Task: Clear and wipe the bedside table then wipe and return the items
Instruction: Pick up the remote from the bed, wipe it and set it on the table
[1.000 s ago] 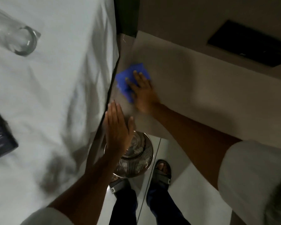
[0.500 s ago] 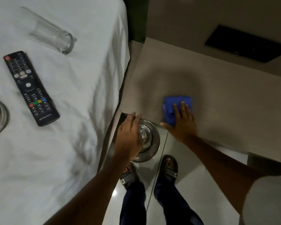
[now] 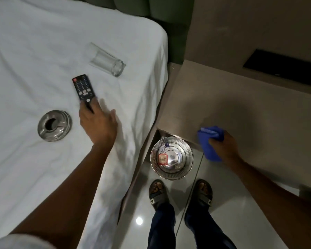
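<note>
The beige bedside table point(image 3: 232, 105) stands at the right with nothing on its top. My right hand point(image 3: 224, 146) grips a bunched blue cloth point(image 3: 209, 141) at the table's near edge. On the white bed point(image 3: 34, 51) lie a black remote point(image 3: 83, 88), a clear glass point(image 3: 107, 60) on its side and a round metal ashtray point(image 3: 54, 125). My left hand point(image 3: 97, 123) covers the near end of the remote, fingers curled around it.
A metal waste bin point(image 3: 171, 157) with a red-and-white packet inside stands on the glossy floor between bed and table. My sandalled feet point(image 3: 180, 193) are just behind it. A dark panel point(image 3: 284, 67) is set in the wall above the table.
My left hand left the bin's rim and reached onto the bed to the remote. My right hand drew the cloth to the table's near edge and bunched it.
</note>
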`<act>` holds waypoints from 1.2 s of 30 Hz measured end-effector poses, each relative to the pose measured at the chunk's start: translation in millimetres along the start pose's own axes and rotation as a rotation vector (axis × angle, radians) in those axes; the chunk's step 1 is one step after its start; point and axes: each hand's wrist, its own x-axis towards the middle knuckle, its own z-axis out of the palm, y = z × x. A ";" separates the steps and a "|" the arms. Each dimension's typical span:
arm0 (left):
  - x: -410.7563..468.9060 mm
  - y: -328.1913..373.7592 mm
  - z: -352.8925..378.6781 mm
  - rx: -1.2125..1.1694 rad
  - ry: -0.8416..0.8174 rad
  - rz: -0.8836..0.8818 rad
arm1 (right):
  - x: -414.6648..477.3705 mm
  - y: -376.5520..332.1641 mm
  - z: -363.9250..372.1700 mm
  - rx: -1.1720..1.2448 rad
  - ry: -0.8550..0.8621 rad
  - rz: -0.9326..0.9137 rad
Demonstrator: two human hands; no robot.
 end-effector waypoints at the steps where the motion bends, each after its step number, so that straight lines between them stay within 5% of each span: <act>1: 0.8 -0.3 -3.1 -0.033 -0.051 -0.112 | -3.0 -6.9 -1.4 0.214 -0.018 0.053; 4: 0.7 -1.9 -11.4 -0.174 -0.115 -0.295 | -4.0 -20.1 -0.5 0.488 -0.095 0.365; 8: -9.5 -7.6 -25.7 -0.351 -0.136 -0.480 | -9.7 -39.5 7.0 0.469 -0.237 0.374; 13: -72.8 5.8 -42.8 -0.684 -0.212 -0.440 | -24.5 -92.1 18.9 0.312 -0.120 -0.035; 20: -145.3 63.5 -59.8 -0.985 -0.554 -0.396 | -36.0 -181.3 37.4 -0.033 0.026 -0.594; 28: -108.5 75.6 -49.3 -1.280 -0.623 -0.689 | -99.5 -170.5 68.3 -0.125 -0.033 -0.695; 36: -80.4 65.9 -48.3 -1.587 -0.919 -0.889 | -153.4 -134.1 61.3 0.105 -0.038 -0.529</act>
